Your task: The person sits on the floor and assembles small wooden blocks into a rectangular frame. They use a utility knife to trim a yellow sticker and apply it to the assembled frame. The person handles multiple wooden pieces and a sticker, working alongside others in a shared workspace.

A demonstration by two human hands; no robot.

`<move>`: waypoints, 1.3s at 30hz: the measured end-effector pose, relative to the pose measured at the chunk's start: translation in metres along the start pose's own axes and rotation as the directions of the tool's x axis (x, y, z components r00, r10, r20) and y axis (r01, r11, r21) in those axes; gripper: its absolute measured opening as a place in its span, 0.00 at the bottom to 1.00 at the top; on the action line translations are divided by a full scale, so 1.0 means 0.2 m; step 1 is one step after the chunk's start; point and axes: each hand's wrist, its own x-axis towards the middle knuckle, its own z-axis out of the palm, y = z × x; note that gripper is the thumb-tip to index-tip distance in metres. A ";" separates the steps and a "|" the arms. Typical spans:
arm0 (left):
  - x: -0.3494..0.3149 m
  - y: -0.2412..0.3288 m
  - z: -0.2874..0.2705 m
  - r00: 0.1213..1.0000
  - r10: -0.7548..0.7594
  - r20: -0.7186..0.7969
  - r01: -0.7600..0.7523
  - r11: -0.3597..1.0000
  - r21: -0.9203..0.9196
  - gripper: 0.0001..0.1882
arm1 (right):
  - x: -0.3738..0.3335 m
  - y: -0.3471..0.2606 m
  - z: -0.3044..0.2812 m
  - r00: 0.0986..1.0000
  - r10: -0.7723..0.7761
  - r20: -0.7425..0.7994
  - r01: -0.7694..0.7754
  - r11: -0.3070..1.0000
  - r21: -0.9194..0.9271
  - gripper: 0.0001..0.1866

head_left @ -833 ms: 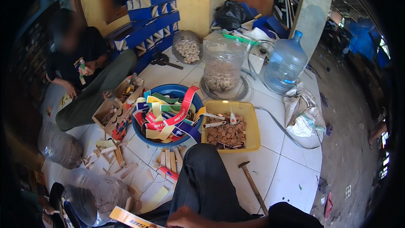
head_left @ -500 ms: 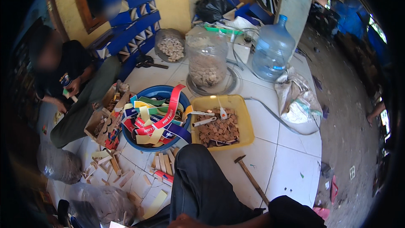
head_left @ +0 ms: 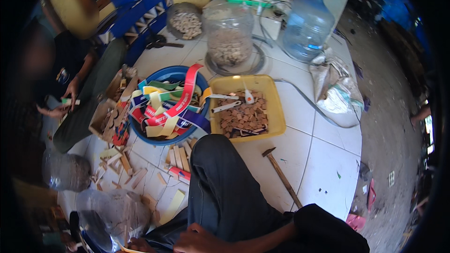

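The white tiled floor [head_left: 323, 168] runs wide on the right of the raised knee [head_left: 212, 157], until its outer edge, with a hammer [head_left: 283, 178] lying between. The right hand [head_left: 199, 239] looks curled (on what, I cannot tell). The left hand [head_left: 140, 244], partly cut off, is at a yellowish strip [head_left: 127, 250], mostly below the lower border; its grip cannot be told.

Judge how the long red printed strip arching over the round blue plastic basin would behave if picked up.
The long red printed strip would probably flex rather than stay stiff, since it bends in a curve above the round blue plastic basin. It looks thin, so likely light for its length. It may drag neighbouring coloured strips, as it lies among them.
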 end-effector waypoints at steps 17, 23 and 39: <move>-0.13 0.05 0.12 0.921 -0.167 0.352 0.183 0.983 -0.014 0.14 | 0.20 0.00 -0.05 0.987 -0.100 -0.124 0.119 0.981 0.153 0.11; -0.14 0.09 0.10 0.885 -0.279 0.371 0.331 0.940 -0.082 0.12 | 0.21 -0.02 -0.09 0.997 -0.059 -0.047 0.065 0.991 0.114 0.10; -0.18 0.09 -0.06 0.975 -0.069 0.209 0.006 0.957 0.289 0.12 | 0.36 -0.02 0.00 0.962 0.199 0.189 -0.268 0.829 0.491 0.09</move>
